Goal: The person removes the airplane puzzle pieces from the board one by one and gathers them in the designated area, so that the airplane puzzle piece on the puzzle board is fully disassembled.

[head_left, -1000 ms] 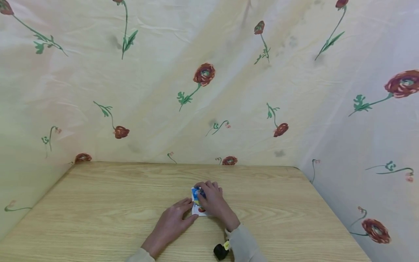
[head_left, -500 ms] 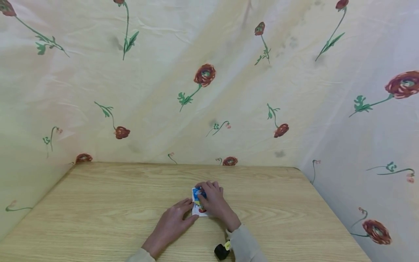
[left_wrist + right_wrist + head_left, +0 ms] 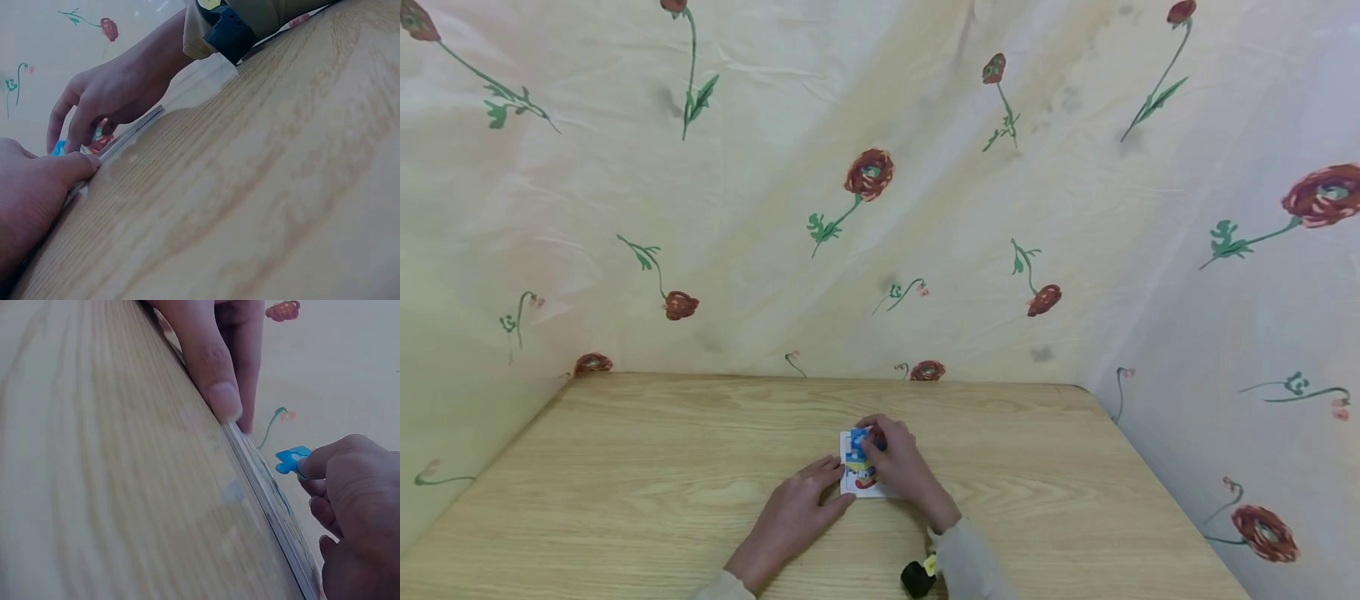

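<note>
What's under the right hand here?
In the head view, a white-edged picture board lies under the right hand, which pinches a blue puzzle piece. The hand covers most of the board's right side, so the picture there is mostly hidden.

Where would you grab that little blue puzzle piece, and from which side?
I'd pinch the blue puzzle piece near its edge, away from the end jutting out freely, coming from above and the right. It looks thin and flat, so thumb and fingertip should suit; it's raised off the board, which leaves finger room. The right hand pinches it that way.
</note>
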`<state>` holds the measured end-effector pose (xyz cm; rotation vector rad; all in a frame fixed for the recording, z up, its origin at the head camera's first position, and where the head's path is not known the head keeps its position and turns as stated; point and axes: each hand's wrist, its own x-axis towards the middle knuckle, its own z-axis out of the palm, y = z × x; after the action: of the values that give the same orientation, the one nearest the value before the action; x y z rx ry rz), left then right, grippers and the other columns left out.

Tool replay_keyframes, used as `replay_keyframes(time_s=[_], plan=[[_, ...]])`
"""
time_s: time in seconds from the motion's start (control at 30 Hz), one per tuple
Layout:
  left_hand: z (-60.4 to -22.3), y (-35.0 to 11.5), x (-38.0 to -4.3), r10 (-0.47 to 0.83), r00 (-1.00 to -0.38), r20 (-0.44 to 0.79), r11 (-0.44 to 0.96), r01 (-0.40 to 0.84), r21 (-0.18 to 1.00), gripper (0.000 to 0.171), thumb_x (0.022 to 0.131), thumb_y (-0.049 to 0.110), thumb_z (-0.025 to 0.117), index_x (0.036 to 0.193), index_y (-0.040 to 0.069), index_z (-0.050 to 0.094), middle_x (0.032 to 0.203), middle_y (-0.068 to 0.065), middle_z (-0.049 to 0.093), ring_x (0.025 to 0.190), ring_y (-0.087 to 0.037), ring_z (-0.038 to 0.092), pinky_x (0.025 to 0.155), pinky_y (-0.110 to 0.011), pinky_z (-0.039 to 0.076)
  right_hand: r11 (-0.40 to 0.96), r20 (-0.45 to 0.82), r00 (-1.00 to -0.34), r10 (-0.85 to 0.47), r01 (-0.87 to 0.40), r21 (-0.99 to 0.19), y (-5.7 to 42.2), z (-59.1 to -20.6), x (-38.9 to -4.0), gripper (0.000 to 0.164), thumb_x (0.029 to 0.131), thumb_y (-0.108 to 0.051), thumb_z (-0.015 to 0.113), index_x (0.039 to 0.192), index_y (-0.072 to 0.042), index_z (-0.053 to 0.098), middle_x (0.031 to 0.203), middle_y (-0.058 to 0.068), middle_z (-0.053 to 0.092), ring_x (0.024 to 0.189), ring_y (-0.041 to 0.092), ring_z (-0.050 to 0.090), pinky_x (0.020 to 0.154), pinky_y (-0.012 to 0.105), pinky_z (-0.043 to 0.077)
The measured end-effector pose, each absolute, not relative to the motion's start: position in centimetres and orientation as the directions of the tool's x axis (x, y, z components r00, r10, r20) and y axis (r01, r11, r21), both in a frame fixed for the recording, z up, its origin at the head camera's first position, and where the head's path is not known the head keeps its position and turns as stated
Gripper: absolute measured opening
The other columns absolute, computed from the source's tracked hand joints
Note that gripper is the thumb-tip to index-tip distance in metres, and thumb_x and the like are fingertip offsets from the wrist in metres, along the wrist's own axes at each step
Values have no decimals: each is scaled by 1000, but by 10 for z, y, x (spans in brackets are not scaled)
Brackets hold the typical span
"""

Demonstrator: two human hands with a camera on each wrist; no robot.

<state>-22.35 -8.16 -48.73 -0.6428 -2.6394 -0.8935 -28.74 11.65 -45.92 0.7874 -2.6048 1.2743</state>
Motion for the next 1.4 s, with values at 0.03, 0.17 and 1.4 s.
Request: replay_keyframes(time_s=[0.03, 0.17, 1.4], plan=[[-488, -81, -224, 318, -864, 392, 713, 490, 501, 49, 99, 37, 72, 129, -2, 71, 138, -18, 64, 129, -35, 60, 101, -52, 52, 504, 339, -858, -386, -504, -701, 119, -459, -287, 20, 103, -2, 62, 123, -5, 64, 94, -1, 57, 93, 21, 47, 81, 35, 39], [-488, -81, -223, 310, -869, 386, 724, 479, 497, 49, 98, 36, 73, 129, 0, 71, 139, -17, 64, 130, -33, 60, 103, -50, 51, 510, 344, -869, -355, -489, -708, 130, -460, -287, 22, 102, 0, 63, 123, -6, 65, 93, -2, 57, 90, 19, 48, 77, 28, 42], [-489, -80, -223, 303, -883, 357, 727, 457, 513, 49, 98, 37, 72, 130, 0, 70, 139, -17, 63, 130, -35, 59, 102, -53, 52, 553, 283, -935, -212, -354, -754, 207, -464, -277, 21, 99, 6, 63, 117, -2, 68, 89, 0, 60, 83, 17, 53, 71, 24, 47]])
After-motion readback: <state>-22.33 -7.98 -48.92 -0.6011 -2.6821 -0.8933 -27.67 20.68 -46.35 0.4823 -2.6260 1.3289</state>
